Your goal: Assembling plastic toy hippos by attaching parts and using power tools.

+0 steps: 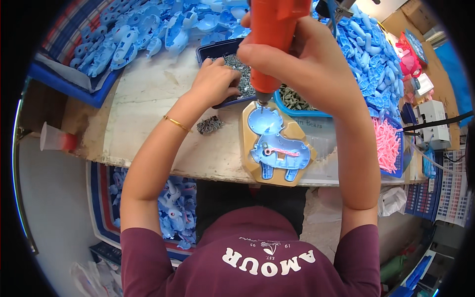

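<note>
My right hand is wrapped round an orange power screwdriver held upright, its bit pointing down at the head end of a blue animal-shaped plastic shell. The shell lies hollow side up in a tan shaped holder. Across its body rests a pink stick-like part. My left hand reaches over a dark blue tray of small grey metal pieces. Its fingers are curled down, and whatever they pinch is hidden. A small heap of dark screws lies near my left wrist.
Blue plastic shells pile up at the back left, more blue parts at the back right. A light blue tub holds greenish pieces. Pink sticks fill a basket at right. A cup lies tipped at the left edge.
</note>
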The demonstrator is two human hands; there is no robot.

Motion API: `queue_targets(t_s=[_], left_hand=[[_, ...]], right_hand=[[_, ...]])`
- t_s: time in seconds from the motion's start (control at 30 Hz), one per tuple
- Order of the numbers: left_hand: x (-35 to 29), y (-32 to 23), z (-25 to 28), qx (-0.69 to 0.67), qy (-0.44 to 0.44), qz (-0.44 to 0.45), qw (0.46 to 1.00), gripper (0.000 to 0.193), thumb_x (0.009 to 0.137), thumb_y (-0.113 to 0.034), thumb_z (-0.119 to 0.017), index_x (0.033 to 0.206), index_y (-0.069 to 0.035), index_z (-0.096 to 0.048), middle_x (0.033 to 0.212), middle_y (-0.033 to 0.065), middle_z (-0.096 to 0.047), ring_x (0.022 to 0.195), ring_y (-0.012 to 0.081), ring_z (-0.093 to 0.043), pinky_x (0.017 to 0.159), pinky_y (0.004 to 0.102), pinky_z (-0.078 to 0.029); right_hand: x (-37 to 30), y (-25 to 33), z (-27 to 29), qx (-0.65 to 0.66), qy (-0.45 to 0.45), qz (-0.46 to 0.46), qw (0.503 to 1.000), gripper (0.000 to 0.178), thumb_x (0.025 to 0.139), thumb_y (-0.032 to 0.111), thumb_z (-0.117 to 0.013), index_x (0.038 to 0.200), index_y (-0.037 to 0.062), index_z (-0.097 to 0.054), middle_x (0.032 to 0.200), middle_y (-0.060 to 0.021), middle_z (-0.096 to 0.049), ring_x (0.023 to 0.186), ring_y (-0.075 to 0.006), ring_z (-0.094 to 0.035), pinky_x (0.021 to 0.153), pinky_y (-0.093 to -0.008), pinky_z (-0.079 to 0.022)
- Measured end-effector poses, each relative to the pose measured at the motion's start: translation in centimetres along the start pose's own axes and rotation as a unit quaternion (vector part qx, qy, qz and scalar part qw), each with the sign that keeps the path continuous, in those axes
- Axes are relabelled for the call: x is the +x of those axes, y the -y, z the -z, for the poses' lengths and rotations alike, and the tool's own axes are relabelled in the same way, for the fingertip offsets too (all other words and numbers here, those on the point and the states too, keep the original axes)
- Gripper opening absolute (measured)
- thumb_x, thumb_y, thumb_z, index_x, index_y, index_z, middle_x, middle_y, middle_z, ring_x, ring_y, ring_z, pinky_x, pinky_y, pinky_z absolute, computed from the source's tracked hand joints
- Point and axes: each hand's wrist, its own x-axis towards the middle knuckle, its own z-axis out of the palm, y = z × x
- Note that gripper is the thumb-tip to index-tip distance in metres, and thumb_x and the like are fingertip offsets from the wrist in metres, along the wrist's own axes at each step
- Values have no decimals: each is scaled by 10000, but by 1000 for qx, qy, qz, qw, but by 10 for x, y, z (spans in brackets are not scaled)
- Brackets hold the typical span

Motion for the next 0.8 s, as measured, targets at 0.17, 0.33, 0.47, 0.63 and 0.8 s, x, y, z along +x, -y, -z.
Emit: queue_targets(t_s=[0.17, 0.33, 0.47, 0.63, 0.8], left_hand=[[-3, -24, 25, 93, 38, 34, 994, 108, 888, -251, -694, 889, -143, -697, 877, 10, -728, 974, 231, -597, 833, 398, -421], [-7, -27, 27, 172, 2, -1, 985, 137, 905, -241, -662, 852, -115, -649, 843, 32, -713, 912, 235, -616, 794, 391, -451], [-12, -40, 30, 161, -43, -56, 984, 147, 879, -226, -680, 803, -120, -612, 798, 47, -683, 799, 235, -630, 730, 388, -498], [-27, -98, 23, -19, -119, -122, 985, 131, 805, -165, -746, 900, -126, -665, 717, 31, -595, 747, 209, -632, 632, 357, -521], [-43, -134, 16, -161, -118, -91, 976, 140, 835, -152, -754, 948, -119, -679, 780, 55, -633, 762, 246, -660, 622, 372, -533]], right_hand=[[-5, -2, 20, 73, 13, 10, 997, 414, 904, 133, -768, 1211, -33, -544, 938, -57, -665, 725, -107, -639, 650, -239, -531], [-7, -7, 25, 60, -21, 29, 998, 436, 887, 104, -779, 1232, -28, -546, 952, -51, -667, 824, -99, -642, 717, -257, -534], [-8, -26, 28, 38, -13, 84, 996, 433, 876, 140, -729, 1240, -28, -564, 1034, -99, -687, 907, -151, -674, 820, -292, -538], [-23, -34, 4, 85, -67, 134, 985, 370, 803, 179, -684, 1107, -21, -618, 869, -107, -691, 733, -123, -658, 688, -226, -507], [-33, -46, -5, 133, -113, 144, 974, 298, 824, 242, -784, 976, -2, -704, 774, -41, -688, 623, -82, -645, 552, -228, -514]])
